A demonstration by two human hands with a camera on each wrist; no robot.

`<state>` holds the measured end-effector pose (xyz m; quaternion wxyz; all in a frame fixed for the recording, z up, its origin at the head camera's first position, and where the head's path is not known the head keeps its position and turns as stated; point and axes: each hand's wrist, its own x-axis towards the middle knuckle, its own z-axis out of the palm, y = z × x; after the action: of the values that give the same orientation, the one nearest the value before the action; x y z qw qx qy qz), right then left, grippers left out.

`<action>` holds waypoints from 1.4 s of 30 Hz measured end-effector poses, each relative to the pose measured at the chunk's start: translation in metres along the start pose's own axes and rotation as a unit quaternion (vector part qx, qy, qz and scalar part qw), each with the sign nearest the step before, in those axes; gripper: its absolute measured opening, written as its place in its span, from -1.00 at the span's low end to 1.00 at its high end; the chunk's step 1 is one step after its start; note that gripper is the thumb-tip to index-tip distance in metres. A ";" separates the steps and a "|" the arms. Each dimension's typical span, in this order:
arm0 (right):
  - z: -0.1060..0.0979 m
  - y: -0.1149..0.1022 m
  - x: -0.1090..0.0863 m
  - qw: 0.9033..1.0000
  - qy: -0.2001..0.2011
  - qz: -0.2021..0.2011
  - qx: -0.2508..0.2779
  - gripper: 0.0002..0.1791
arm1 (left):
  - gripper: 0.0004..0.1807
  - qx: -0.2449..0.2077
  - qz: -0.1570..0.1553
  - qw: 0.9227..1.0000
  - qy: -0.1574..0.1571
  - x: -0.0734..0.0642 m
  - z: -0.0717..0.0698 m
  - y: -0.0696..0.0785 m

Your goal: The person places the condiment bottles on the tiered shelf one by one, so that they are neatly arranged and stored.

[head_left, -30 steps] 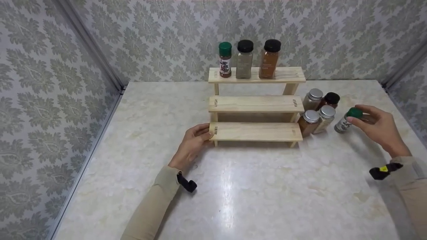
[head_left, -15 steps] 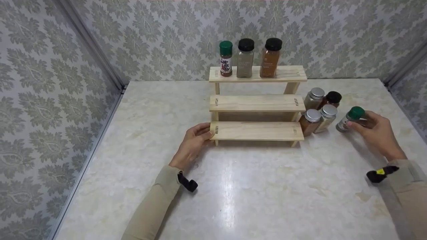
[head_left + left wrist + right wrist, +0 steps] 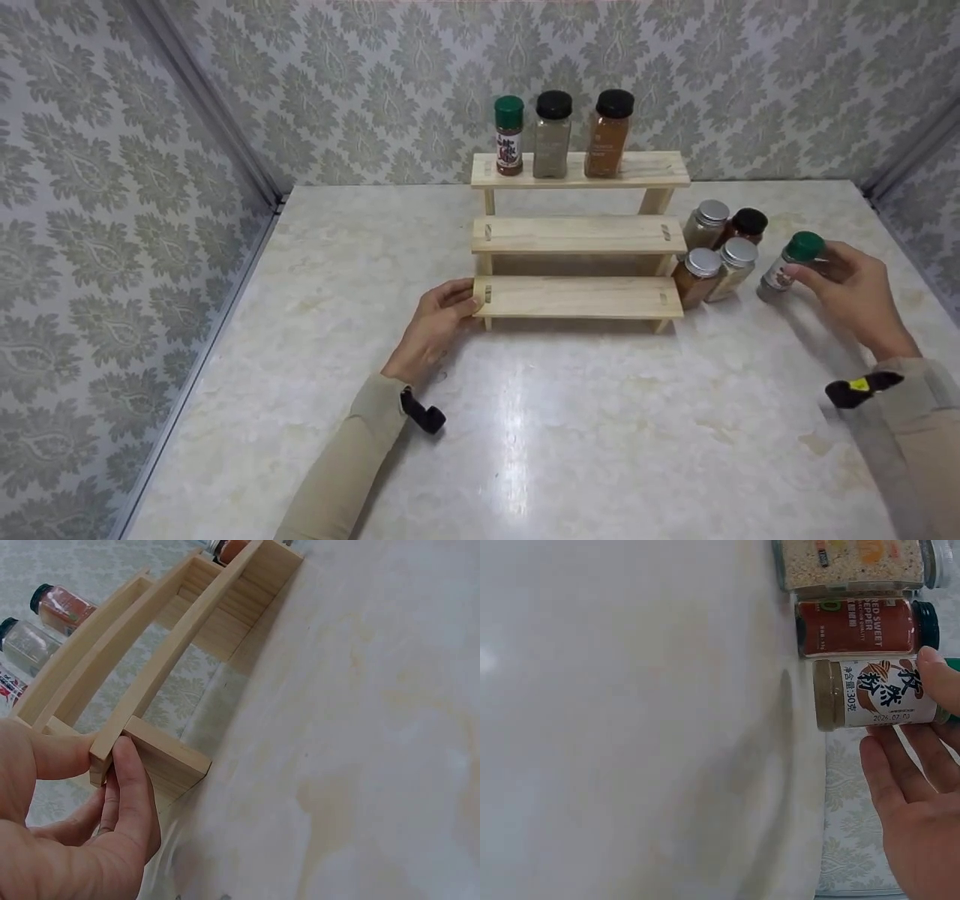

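Head: green-capped jar (image 3: 781, 277), right of the wooden rack (image 3: 577, 295), rides slightly higher in the right hand's (image 3: 855, 292) grip than moments ago, apparently secured for moving; left wrist: left hand (image 3: 82, 862) pinches the rack's lowest shelf end; right wrist: thumb and fingers hold the jar, clearance above the table (image 3: 630, 727) unclear.

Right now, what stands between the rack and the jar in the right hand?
Three silver-capped jars and a black-capped jar stand between the rack and the held jar, as the head view shows.
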<state>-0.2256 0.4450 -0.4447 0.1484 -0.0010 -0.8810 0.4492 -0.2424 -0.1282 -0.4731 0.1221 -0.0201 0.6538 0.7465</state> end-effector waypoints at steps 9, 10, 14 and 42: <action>-0.011 -0.039 0.010 0.998 0.054 -0.036 -0.002 -0.51 | -0.56 -0.010 0.005 1.000 -0.006 0.000 0.000 -0.001; -0.013 -0.044 0.011 0.997 0.059 -0.042 0.002 -0.52 | -0.56 -0.008 0.006 1.000 -0.008 -0.001 0.000 -0.001; -0.017 -0.063 0.017 0.995 0.074 -0.069 0.017 -0.53 | -0.55 -0.002 0.007 1.000 -0.010 -0.002 0.000 -0.001; 0.035 -0.165 0.073 0.978 0.029 -0.152 0.141 -0.59 | -0.57 0.007 0.003 1.000 -0.009 -0.002 -0.001 0.001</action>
<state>-0.2830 0.3287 -0.3149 0.2388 0.1406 -0.7940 0.5411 -0.2403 -0.1294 -0.4723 0.1261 -0.0106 0.6581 0.7423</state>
